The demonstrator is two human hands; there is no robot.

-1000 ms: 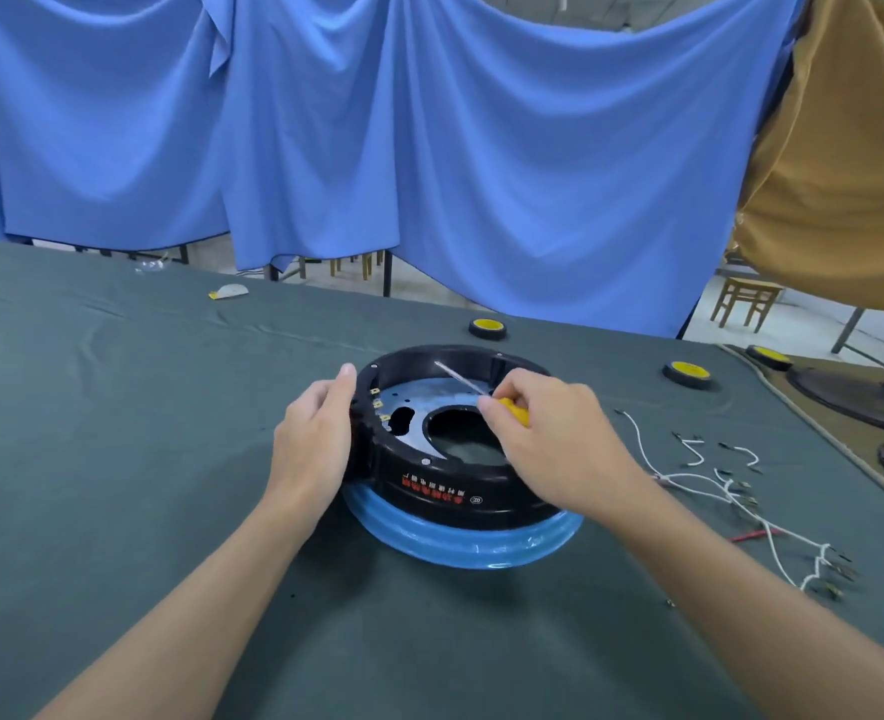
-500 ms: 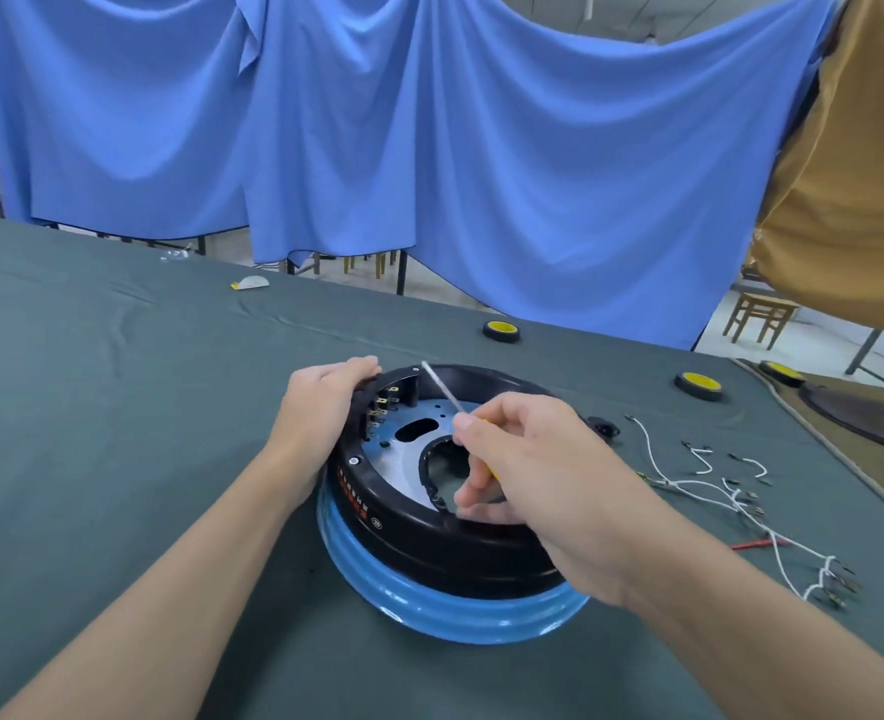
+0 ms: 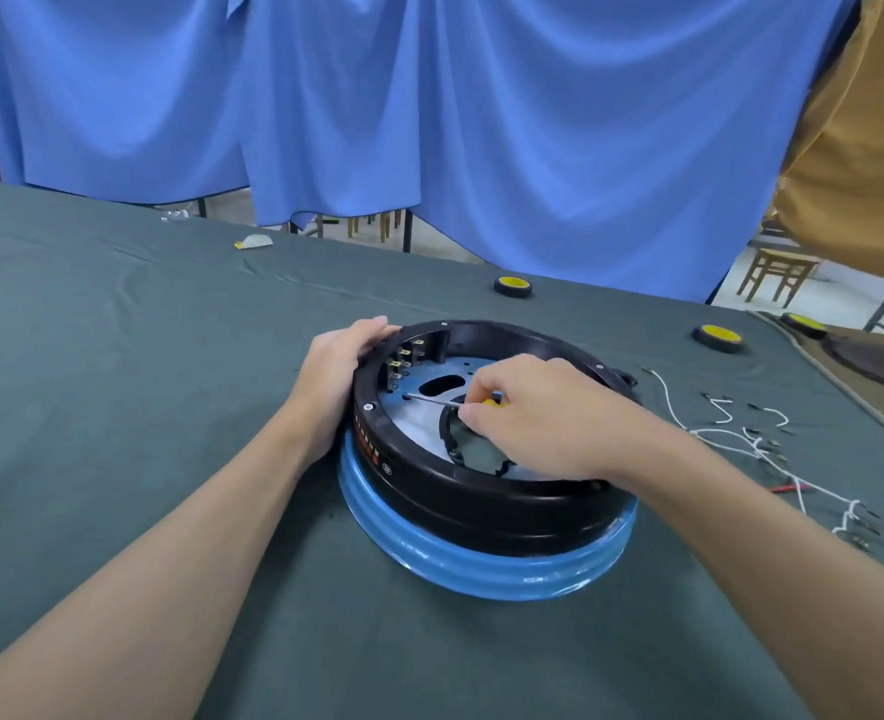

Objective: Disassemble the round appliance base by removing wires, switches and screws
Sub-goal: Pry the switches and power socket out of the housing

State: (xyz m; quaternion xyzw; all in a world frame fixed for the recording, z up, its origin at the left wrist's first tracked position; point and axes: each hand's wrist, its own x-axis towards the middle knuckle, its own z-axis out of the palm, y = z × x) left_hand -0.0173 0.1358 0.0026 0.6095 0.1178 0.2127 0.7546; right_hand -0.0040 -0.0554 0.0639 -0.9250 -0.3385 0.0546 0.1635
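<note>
While the screwdriver lies at so shallow a slant, its tip down on the blue-grey inner plate close to the left wall, the likeliest fault is the tip skating off. Whether it sits in a screw head I cannot tell, and a slip would score the plate or jab the brass switch terminals just beside it. The right grip is closed round the yellow handle, fingertips pinching near the shaft, so a hard twist at that angle has little downward press behind it. The left grip curves over the rim at the far left, palm against the outer wall; if it slackens, the base could turn on the cloth. The round appliance base sits open side up on the table, straight before the person — a black ring with red lettering over a ribbed blue band, a large hole at its middle. White wires lie loose to its right, apart from it.
</note>
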